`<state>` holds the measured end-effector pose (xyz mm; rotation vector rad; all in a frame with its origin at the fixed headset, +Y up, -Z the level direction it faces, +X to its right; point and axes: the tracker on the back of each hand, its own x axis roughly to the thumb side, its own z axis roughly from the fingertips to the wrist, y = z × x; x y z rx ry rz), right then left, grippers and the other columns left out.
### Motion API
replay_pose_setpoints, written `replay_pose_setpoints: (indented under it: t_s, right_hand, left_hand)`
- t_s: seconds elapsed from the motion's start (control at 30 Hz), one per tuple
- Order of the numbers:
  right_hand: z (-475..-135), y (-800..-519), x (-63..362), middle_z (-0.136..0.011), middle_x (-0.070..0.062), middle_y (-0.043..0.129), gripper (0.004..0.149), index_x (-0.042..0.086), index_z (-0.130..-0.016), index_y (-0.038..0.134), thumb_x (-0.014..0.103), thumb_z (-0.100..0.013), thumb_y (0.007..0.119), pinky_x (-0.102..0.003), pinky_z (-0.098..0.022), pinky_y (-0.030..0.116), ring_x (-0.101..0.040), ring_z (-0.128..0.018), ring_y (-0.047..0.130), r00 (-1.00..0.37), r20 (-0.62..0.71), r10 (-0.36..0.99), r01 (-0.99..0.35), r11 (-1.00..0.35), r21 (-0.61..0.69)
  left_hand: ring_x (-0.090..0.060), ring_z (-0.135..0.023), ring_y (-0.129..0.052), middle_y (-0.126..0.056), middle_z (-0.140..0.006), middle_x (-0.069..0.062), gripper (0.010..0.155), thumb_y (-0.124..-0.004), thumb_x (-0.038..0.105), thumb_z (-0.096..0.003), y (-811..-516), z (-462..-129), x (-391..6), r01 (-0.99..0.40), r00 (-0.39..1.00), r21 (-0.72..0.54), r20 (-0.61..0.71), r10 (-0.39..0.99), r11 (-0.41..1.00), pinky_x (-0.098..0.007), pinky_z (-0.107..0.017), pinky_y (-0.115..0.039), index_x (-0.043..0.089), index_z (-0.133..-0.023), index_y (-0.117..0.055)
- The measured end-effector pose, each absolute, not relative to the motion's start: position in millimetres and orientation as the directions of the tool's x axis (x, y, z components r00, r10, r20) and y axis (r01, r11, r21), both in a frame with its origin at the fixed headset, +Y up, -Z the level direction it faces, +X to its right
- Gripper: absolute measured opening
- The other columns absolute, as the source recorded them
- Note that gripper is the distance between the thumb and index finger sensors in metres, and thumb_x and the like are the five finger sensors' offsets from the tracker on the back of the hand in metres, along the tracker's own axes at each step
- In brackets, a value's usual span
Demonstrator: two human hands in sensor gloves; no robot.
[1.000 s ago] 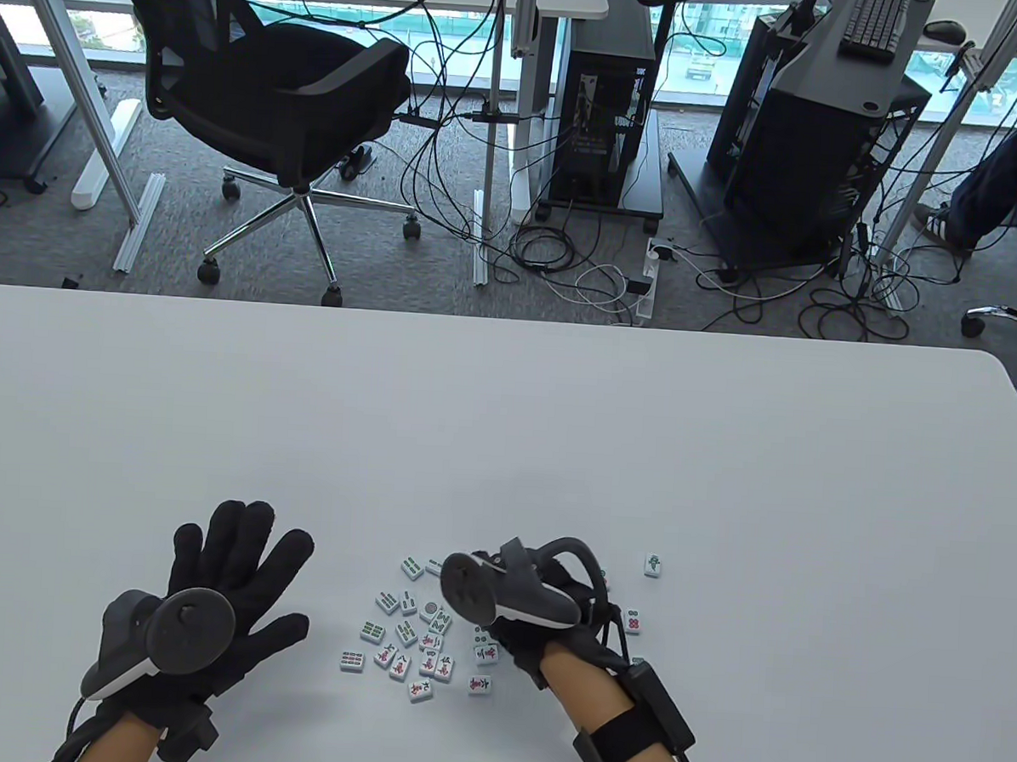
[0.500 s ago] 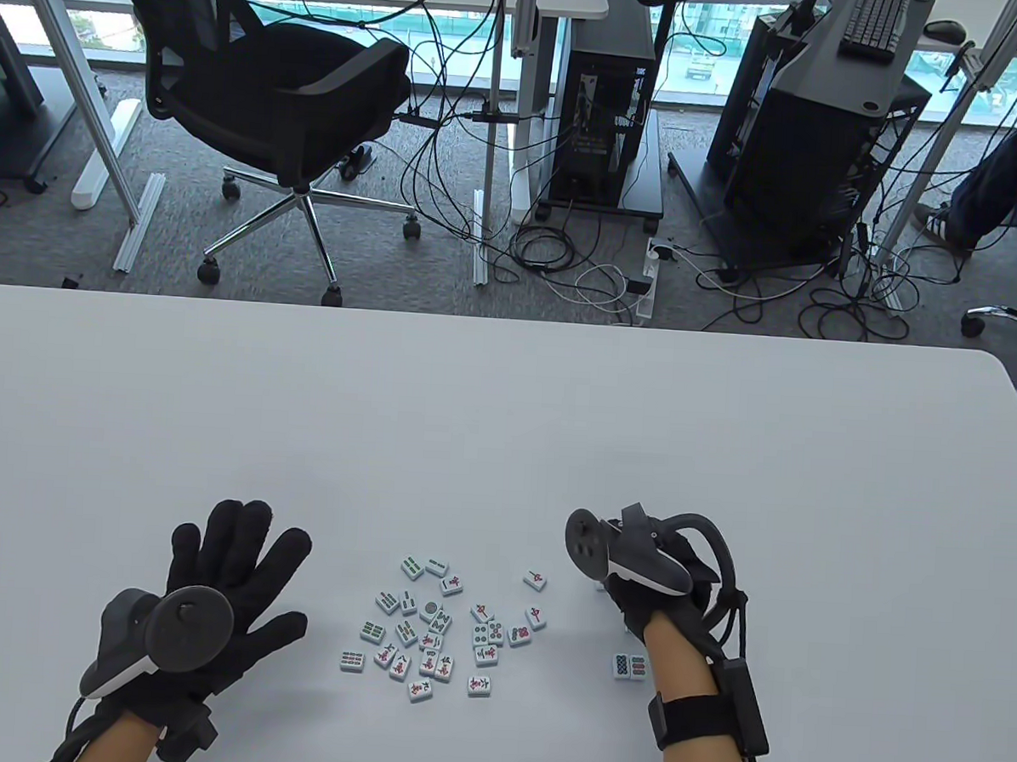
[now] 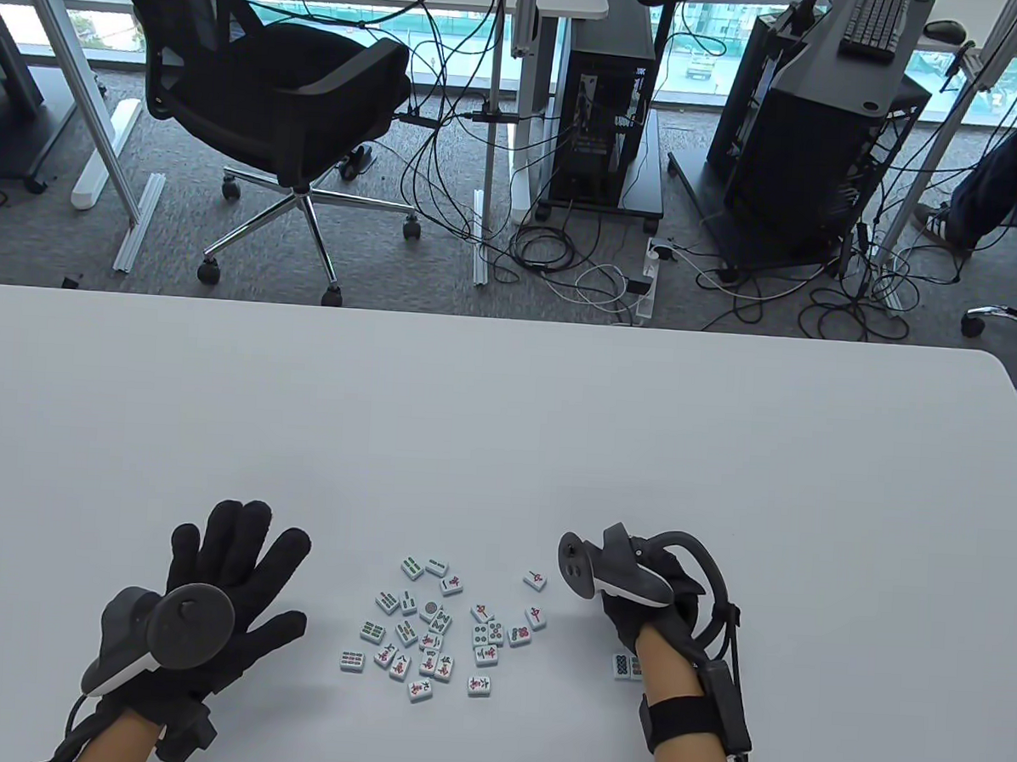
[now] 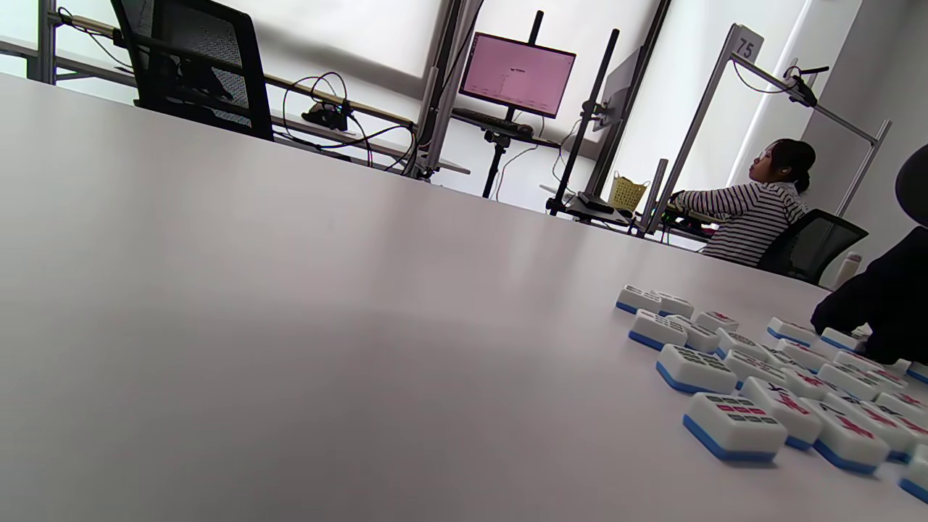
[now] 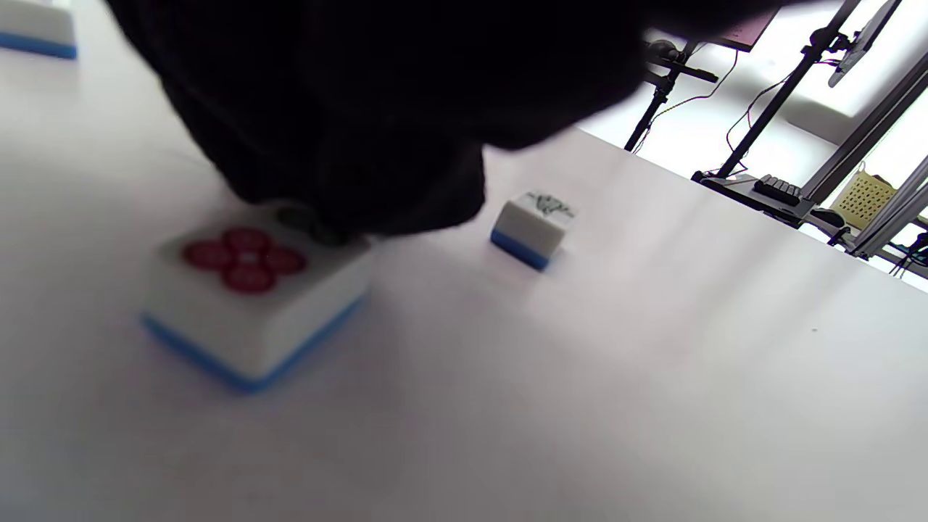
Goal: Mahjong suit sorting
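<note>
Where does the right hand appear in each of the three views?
Table view: the right hand is at the lower right, to the right of the tile cluster.
Left wrist view: a dark glove at the right edge, beyond the tiles.
Right wrist view: it fills the top.
Shared landmark: the white table.

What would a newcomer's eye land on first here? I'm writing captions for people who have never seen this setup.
First, the cluster of mahjong tiles face up near the white table's front edge. Flanking it are two black-gloved hands: the left hand spread flat, the right hand over a red-dotted tile.
</note>
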<state>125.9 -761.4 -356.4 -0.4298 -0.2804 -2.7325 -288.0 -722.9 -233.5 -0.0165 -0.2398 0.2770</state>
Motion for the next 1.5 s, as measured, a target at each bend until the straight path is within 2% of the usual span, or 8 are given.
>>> replay_pose_setpoints:
  t_s: [0.17, 0.3, 0.57, 0.77, 0.87, 1.13, 1.37, 1.5]
  right_hand:
    - [-353.8, -754.4, 128.1, -0.045, -0.001, 0.098, 0.058, 0.014, -0.091, 0.076, 0.036, -0.039, 0.086, -0.027, -0.012, 0.082, -0.011, -0.014, 0.091, -0.909, 0.290, -0.300, 0.354, -0.923, 0.152]
    - [-345.0, -742.0, 122.4, -0.045, -0.002, 0.098, 0.059, 0.013, -0.092, 0.075, 0.038, -0.039, 0.086, -0.027, -0.012, 0.082, -0.011, -0.014, 0.091, -0.910, 0.293, -0.292, 0.325, -0.943, 0.070]
    - [-317.0, -724.7, 75.5, -0.040, -0.002, 0.098, 0.056, 0.012, -0.087, 0.080, 0.041, -0.039, 0.084, -0.027, -0.009, 0.081, -0.011, -0.011, 0.089, -0.882, 0.423, -0.210, 0.219, -0.975, -0.026]
    - [-300.2, -732.7, 31.1, -0.039, -0.002, 0.098, 0.053, 0.012, -0.084, 0.083, 0.042, -0.040, 0.083, -0.027, -0.009, 0.081, -0.012, -0.010, 0.089, -0.826, 0.541, -0.156, 0.150, -0.987, -0.056]
    - [-298.4, -737.0, 8.7, -0.037, -0.002, 0.098, 0.052, 0.011, -0.080, 0.085, 0.044, -0.040, 0.081, -0.027, -0.007, 0.080, -0.011, -0.008, 0.088, -0.833, 0.526, -0.171, 0.153, -0.985, -0.079]
    - [-304.1, -739.1, -37.8, -0.032, -0.001, 0.098, 0.043, 0.009, -0.069, 0.090, 0.041, -0.040, 0.084, -0.027, -0.005, 0.079, -0.010, -0.005, 0.087, -0.866, 0.489, -0.103, 0.125, -0.992, 0.013]
    - [-309.9, -744.5, -53.7, -0.032, -0.001, 0.097, 0.043, 0.009, -0.069, 0.090, 0.041, -0.041, 0.084, -0.027, -0.005, 0.079, -0.010, -0.005, 0.087, -0.879, 0.413, -0.239, 0.234, -0.970, -0.065]
    - [-319.6, -748.8, -50.6, -0.032, 0.000, 0.097, 0.043, 0.010, -0.069, 0.090, 0.042, -0.041, 0.083, -0.027, -0.005, 0.079, -0.010, -0.005, 0.087, -0.894, 0.368, -0.254, 0.264, -0.964, -0.024]
  left_hand:
    - [-0.008, -0.113, 0.017, 0.012, -0.115, 0.025, 0.078, -0.053, 0.080, -0.0444, -722.7, -233.8, -288.5, -0.273, 0.932, -0.047, 0.233, 0.276, 0.961, -0.044, -0.080, 0.008, 0.056, -0.110, -0.019]
    - [-0.008, -0.113, 0.017, 0.012, -0.115, 0.025, 0.078, -0.053, 0.080, -0.0445, -722.9, -234.0, -288.3, -0.273, 0.932, -0.046, 0.236, 0.276, 0.961, -0.044, -0.080, 0.008, 0.056, -0.110, -0.019]
    - [-0.009, -0.113, 0.016, 0.012, -0.116, 0.024, 0.078, -0.053, 0.080, -0.0445, -723.7, -233.6, -287.0, -0.265, 0.932, -0.047, 0.242, 0.268, 0.963, -0.044, -0.080, 0.008, 0.056, -0.110, -0.019]
    - [-0.009, -0.113, 0.016, 0.012, -0.116, 0.025, 0.078, -0.053, 0.080, -0.0443, -723.1, -232.7, -286.3, -0.268, 0.930, -0.040, 0.251, 0.270, 0.962, -0.044, -0.080, 0.008, 0.056, -0.111, -0.019]
    - [-0.009, -0.113, 0.016, 0.012, -0.116, 0.024, 0.078, -0.053, 0.080, -0.0444, -723.5, -232.4, -285.4, -0.266, 0.929, -0.039, 0.257, 0.267, 0.963, -0.044, -0.081, 0.008, 0.056, -0.111, -0.019]
    - [-0.009, -0.113, 0.016, 0.012, -0.116, 0.024, 0.078, -0.053, 0.080, -0.0444, -721.2, -231.2, -285.7, -0.280, 0.924, -0.031, 0.261, 0.279, 0.959, -0.044, -0.081, 0.008, 0.056, -0.111, -0.019]
    - [-0.009, -0.113, 0.016, 0.012, -0.116, 0.024, 0.078, -0.053, 0.080, -0.0444, -721.5, -231.2, -285.1, -0.281, 0.923, -0.030, 0.265, 0.279, 0.959, -0.044, -0.081, 0.008, 0.056, -0.111, -0.019]
    - [-0.009, -0.113, 0.016, 0.012, -0.116, 0.024, 0.078, -0.053, 0.080, -0.0445, -721.5, -231.3, -285.7, -0.285, 0.923, -0.030, 0.262, 0.283, 0.958, -0.044, -0.081, 0.008, 0.056, -0.111, -0.019]
